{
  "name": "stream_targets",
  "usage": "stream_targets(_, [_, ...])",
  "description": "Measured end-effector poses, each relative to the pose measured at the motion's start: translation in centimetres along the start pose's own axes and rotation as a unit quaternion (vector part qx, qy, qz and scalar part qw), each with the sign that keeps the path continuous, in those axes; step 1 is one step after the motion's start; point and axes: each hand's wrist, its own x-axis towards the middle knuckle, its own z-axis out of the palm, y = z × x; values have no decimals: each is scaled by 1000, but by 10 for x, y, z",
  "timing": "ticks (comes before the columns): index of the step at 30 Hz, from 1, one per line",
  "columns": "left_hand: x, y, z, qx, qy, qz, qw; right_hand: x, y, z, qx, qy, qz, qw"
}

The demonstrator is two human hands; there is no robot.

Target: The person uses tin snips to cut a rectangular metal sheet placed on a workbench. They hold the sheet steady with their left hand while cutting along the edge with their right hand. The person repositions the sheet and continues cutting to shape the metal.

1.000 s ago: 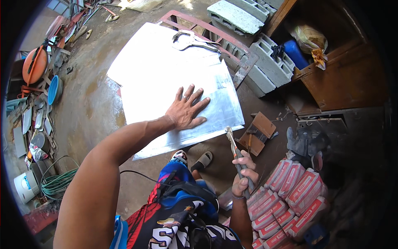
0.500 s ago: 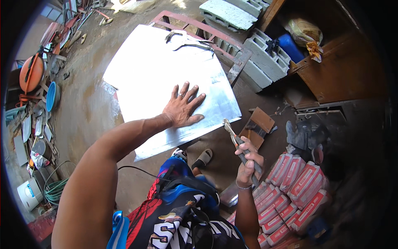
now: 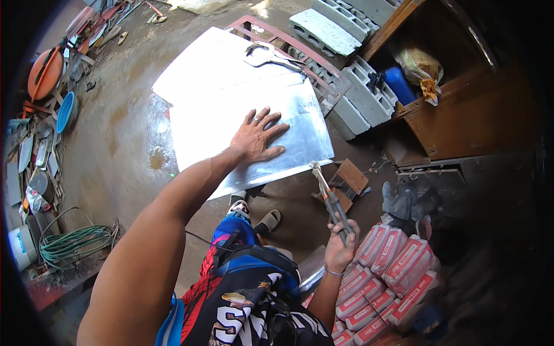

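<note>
My left hand (image 3: pixel 257 137) lies flat with fingers spread, pressing on a large shiny metal sheet (image 3: pixel 222 92). Dark-handled pliers (image 3: pixel 328 196) with orange marks are held in my right hand (image 3: pixel 341 247), its fingers wrapped round the handles. Their jaws meet the sheet's near edge by its right corner; whether they grip it is too small to tell. At the far side, a locking C-clamp (image 3: pixel 273 56) sits on the sheet where it rests over a reddish metal frame (image 3: pixel 288 41).
Grey hollow blocks (image 3: pixel 369 95) stand at the far right beside a brown wooden cabinet (image 3: pixel 461 124). Stacked red-and-white sacks (image 3: pixel 398 271) fill the near right, with a small wooden piece (image 3: pixel 350 177) on the floor. Scrap, a blue basin (image 3: pixel 67 112) and a coiled green hose (image 3: pixel 75 245) lie left.
The right hand sits lower on the pliers, with more of the handles showing. The jaws stay at the sheet's edge. The left hand remains flat on the sheet; the whole view has shifted slightly.
</note>
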Motion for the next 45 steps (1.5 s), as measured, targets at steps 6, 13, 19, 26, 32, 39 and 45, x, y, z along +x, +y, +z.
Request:
stream_targets(6, [-1,-2,5,-26,22,5,999,26,-66,15,-114,-7,205,972])
stream_targets(13, [-5,-8,5,-64,26,10,998,68,-85,60,-424,-97,277,857])
stream_targets(19, [-6,-12,11,-89,43,15,995,69,-73,59,-565,-131,284,764])
stream_targets(26, [-6,-14,8,-88,23,12,996,47,-70,92,-491,-114,346,791])
stream_targets(32, [-8,-13,6,-96,15,4,995,58,-73,102,-555,-152,324,751])
stream_targets(39, [-7,-14,9,-105,44,14,993,64,-68,100,-626,-254,202,709])
stream_targets(45, [-6,-19,8,-80,22,30,996,62,-61,103,-579,-229,283,729])
